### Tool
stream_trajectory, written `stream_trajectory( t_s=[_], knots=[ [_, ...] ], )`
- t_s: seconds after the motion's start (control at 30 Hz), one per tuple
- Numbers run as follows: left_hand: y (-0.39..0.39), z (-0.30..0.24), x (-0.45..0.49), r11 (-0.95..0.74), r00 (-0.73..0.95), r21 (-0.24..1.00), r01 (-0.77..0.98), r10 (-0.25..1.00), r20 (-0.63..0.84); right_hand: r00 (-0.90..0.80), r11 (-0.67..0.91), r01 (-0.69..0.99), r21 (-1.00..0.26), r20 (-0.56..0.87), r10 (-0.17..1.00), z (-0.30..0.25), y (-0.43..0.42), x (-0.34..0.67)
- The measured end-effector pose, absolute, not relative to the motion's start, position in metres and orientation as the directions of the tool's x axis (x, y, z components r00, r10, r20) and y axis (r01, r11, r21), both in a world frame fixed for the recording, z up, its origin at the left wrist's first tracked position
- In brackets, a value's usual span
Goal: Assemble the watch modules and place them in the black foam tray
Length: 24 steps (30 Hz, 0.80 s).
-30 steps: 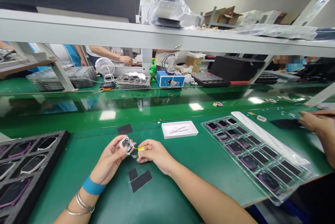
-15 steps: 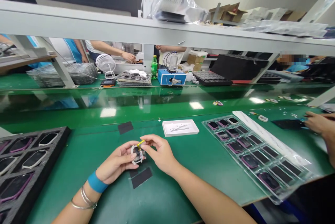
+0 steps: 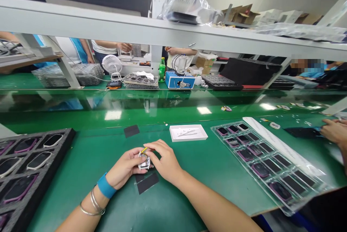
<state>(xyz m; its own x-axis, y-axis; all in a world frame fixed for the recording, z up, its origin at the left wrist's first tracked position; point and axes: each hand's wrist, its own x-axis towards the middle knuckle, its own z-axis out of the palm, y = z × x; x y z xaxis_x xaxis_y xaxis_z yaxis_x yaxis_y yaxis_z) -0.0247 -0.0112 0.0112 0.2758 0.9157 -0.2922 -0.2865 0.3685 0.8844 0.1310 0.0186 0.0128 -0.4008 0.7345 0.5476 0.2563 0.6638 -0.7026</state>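
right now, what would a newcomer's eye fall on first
Probably the white-framed electronic part at lower centre, held in the left hand while the right hand touches a yellow strip. Then the clear plastic tray with watch-like screens at right, and the black foam tray at far left.

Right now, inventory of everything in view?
small case: 1, white, front centre
strip: 1, yellow, at case
loose sheets: 3, black, near case
box: 1, white, centre
clear tray: 1, transparent, right
foam tray: 1, dark grey, left
watches: many, purple or white-rimmed, both trays
bench: 1, green, across front
fan: 1, white, rear left
bottle: 1, green, rear centre
machine: 1, blue, right of bottle
shelf: 1, grey, across top
co-worker's hand: at least 1, right edge
rest: small clutter, uncounted
left hand: 1, bare, holding case
right hand: 1, bare, fingertips at strip
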Motion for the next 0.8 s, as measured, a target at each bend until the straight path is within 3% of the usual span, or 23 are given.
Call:
stream_trajectory(
  t_s=[0.23, 0.37, 0.5, 0.8],
  knots=[
    [-0.004, 0.017, -0.048, 0.414, 0.21, 0.845, -0.339, 0.909, -0.361, -0.377, 0.465, 0.321, -0.825, 0.339, 0.862, 0.004, 0.023, 0.129],
    [-0.005, 0.022, -0.069, 0.51, 0.36, 0.794, -0.332, 0.846, -0.393, -0.578, 0.581, 0.442, -0.683, 0.277, 0.767, -0.003, 0.018, 0.124],
    [-0.007, 0.02, -0.072, 0.53, 0.435, 0.8, -0.282, 0.814, -0.386, -0.646, 0.635, 0.52, -0.572, 0.223, 0.73, -0.009, 0.012, 0.12],
    [-0.008, 0.022, -0.068, 0.529, 0.436, 0.809, -0.255, 0.81, -0.392, -0.597, 0.589, 0.562, -0.581, 0.207, 0.775, -0.015, 0.012, 0.115]
  ],
)
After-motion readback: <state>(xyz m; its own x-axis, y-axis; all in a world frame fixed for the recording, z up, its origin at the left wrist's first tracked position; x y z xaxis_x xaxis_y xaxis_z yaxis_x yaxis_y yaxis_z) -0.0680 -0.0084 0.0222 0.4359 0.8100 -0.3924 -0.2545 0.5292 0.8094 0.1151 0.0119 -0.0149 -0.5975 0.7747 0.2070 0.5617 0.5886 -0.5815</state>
